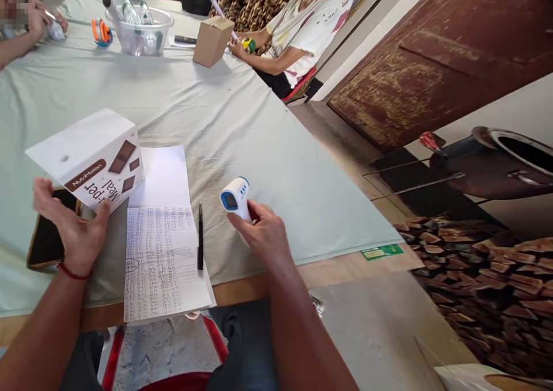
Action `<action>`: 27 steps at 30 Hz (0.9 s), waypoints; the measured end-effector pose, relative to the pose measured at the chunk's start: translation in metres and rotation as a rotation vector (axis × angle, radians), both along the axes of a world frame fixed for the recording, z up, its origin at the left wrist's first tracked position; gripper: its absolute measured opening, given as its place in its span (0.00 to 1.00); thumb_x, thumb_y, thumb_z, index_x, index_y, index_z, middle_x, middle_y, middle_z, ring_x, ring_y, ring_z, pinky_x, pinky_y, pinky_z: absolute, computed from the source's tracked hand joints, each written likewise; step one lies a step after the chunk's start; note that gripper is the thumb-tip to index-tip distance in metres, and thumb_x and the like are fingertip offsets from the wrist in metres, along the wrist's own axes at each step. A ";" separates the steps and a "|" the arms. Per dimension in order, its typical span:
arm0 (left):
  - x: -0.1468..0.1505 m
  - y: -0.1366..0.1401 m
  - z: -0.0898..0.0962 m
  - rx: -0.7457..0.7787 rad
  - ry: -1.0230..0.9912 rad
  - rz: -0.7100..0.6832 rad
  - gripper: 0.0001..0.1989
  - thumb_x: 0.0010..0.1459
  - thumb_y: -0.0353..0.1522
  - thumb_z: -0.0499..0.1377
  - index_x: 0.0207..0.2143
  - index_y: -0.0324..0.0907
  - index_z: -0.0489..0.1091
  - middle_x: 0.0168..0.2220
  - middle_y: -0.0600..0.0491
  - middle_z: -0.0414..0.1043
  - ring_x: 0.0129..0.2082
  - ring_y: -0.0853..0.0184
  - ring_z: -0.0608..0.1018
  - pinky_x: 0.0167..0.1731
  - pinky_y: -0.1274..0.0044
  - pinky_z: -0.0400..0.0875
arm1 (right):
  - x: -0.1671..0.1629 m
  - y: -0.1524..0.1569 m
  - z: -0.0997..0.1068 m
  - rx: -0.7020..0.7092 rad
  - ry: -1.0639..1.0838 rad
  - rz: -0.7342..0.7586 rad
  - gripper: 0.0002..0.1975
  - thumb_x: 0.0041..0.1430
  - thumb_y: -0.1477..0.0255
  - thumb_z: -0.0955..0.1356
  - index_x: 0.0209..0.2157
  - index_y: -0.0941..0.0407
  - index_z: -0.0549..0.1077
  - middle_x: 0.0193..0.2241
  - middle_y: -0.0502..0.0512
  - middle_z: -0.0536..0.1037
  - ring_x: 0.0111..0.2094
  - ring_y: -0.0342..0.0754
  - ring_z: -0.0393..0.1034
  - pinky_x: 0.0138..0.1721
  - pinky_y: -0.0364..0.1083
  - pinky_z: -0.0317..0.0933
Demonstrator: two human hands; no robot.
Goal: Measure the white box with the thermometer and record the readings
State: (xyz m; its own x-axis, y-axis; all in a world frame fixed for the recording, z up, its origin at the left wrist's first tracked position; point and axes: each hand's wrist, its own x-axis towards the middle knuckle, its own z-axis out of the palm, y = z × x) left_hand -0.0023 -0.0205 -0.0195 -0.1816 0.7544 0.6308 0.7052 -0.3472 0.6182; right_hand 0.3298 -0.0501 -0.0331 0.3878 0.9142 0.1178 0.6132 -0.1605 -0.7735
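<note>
My left hand (pixel 80 230), with a red band at the wrist, is at the near end of a white NutriMotion box (pixel 106 143). The thumb presses on its printed face, and the fingers are bent at the left side, partly hidden by the box. The box sits tilted, its brown label towards me. In my right hand (pixel 265 232) is a white and blue infrared thermometer (pixel 237 198), gripped by its handle with the small screen facing me. Between my hands lies an open notebook (pixel 162 258) filled with handwritten columns, and a black pen (pixel 200 238) rests on its right edge.
A dark, gold-edged flat object (pixel 49 238) lies under my left hand. Farther back stand a clear tub of bottles (pixel 140 37), an orange and blue roll (pixel 101 32) and a cardboard box (pixel 212 41). Other people sit around the cloth-covered table (pixel 276 149). Firewood (pixel 488 287) is stacked at right.
</note>
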 end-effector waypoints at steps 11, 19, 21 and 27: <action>0.022 -0.021 0.003 0.392 0.389 -0.113 0.24 0.60 0.29 0.62 0.58 0.46 0.63 0.56 0.47 0.63 0.56 0.56 0.69 0.55 0.59 0.69 | -0.007 0.001 -0.011 -0.023 -0.599 -0.028 0.18 0.58 0.65 0.71 0.48 0.58 0.75 0.45 0.66 0.76 0.45 0.59 0.70 0.44 0.52 0.62; 0.036 -0.023 -0.017 -0.073 0.642 -0.665 0.15 0.69 0.34 0.53 0.54 0.42 0.69 0.59 0.44 0.69 0.64 0.50 0.64 0.61 0.55 0.57 | -0.054 -0.002 -0.025 0.059 -0.355 0.301 0.17 0.58 0.72 0.66 0.50 0.56 0.74 0.30 0.55 0.78 0.30 0.51 0.72 0.33 0.46 0.63; 0.034 -0.023 -0.020 -0.118 0.666 -0.709 0.16 0.69 0.36 0.52 0.55 0.41 0.70 0.61 0.44 0.68 0.64 0.49 0.62 0.61 0.54 0.56 | -0.046 -0.002 -0.019 0.121 -0.236 0.338 0.18 0.58 0.74 0.63 0.48 0.54 0.75 0.32 0.55 0.78 0.31 0.50 0.71 0.35 0.47 0.65; 0.033 -0.024 -0.022 -0.148 0.682 -0.783 0.17 0.71 0.36 0.49 0.57 0.45 0.70 0.63 0.47 0.66 0.67 0.51 0.58 0.63 0.53 0.50 | -0.026 -0.007 -0.013 0.198 0.246 0.508 0.15 0.60 0.69 0.64 0.47 0.53 0.73 0.34 0.53 0.74 0.35 0.48 0.70 0.39 0.47 0.67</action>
State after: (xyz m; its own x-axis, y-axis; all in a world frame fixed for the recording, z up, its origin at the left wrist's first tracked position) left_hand 0.0309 -0.0447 -0.0413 0.7500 0.5857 0.3074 0.5313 -0.8102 0.2475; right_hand 0.3039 -0.0569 -0.0457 -0.0547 0.9623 0.2666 0.3741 0.2673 -0.8880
